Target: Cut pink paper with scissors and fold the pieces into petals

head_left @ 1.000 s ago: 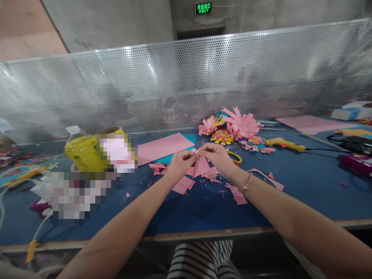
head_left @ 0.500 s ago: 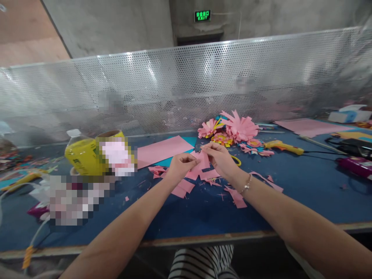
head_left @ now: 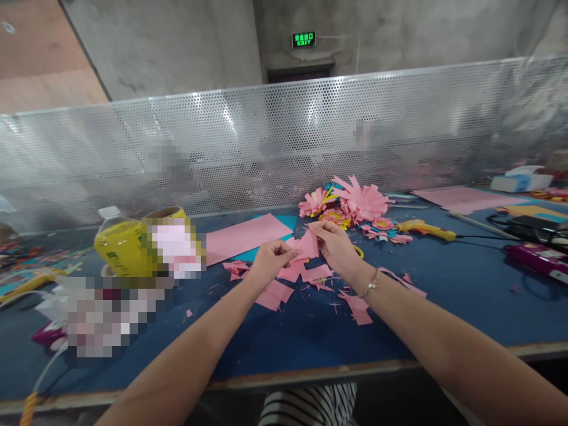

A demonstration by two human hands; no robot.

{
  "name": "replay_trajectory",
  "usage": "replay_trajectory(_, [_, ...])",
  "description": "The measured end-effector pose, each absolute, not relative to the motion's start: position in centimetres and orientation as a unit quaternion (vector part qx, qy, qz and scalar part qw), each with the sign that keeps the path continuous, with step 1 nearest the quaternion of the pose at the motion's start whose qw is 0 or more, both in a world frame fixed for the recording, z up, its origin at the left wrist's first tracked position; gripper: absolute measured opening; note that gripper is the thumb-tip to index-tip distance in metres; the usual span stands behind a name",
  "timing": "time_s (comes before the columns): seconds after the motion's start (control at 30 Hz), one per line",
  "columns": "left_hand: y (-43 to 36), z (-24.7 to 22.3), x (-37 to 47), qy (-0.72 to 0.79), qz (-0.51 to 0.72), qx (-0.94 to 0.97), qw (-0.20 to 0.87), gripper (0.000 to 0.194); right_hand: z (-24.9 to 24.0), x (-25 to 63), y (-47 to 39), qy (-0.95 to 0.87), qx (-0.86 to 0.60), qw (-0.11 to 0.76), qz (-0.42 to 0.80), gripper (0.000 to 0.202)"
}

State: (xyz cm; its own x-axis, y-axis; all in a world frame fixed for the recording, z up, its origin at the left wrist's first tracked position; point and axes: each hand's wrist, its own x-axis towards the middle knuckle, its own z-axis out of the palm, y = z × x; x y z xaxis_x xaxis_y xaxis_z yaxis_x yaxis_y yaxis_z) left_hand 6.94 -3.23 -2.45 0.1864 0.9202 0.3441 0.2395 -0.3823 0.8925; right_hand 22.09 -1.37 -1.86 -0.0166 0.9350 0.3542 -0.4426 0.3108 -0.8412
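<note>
A small piece of pink paper (head_left: pixel 307 246) is pinched between my two hands, over the middle of the table. The fingertips of my left hand (head_left: pixel 273 260) close on its lower left corner. My right hand (head_left: pixel 335 241), with a bracelet at the wrist, grips its upper right edge. Below them lie pink paper scraps (head_left: pixel 276 294) and thin cut shreds. Part of a yellow handle (head_left: pixel 360 252) shows behind my right hand. Just beyond it sit pink paper flowers (head_left: pixel 361 201) with yellow and blue parts.
A large pink sheet (head_left: pixel 248 235) lies over blue paper behind my left hand. To the left stand a yellow-labelled bottle (head_left: pixel 118 242) and a large tape roll (head_left: pixel 168 214). On the right are a yellow glue gun (head_left: pixel 426 229) and a purple box (head_left: pixel 535 260). A perforated metal screen (head_left: pixel 231 160) closes off the back.
The pink paper now stands more upright and spread between my fingers. Both hands stay in nearly the same place; the whole view has shifted slightly.
</note>
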Motion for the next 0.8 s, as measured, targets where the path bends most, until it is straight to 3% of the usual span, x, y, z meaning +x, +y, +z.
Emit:
replay_trajectory(0.3, [-3.7,-2.6,7.1,0.422,0.428,0.760,0.247,0.029,-2.3,22.3,-0.7,-0.537,-0.295,0.648,0.452,0.021])
replay_trajectory(0.43, [-3.7,-2.4,7.4,0.408,0.424,0.776,0.226,0.027,-2.4,21.8,-1.2,-0.605,-0.314,0.600,0.418,0.020])
replay_trajectory(0.63, [-3.1,-2.8,7.1,0.402,0.521,0.674,0.337,0.028,-1.7,21.1,-2.2,-0.666,-0.327,0.526,0.416,0.023])
replay_trajectory(0.8, [-3.2,-2.7,7.3,0.349,0.613,0.539,0.460,0.031,-1.9,21.0,-2.2,-0.676,-0.335,0.535,0.380,0.023])
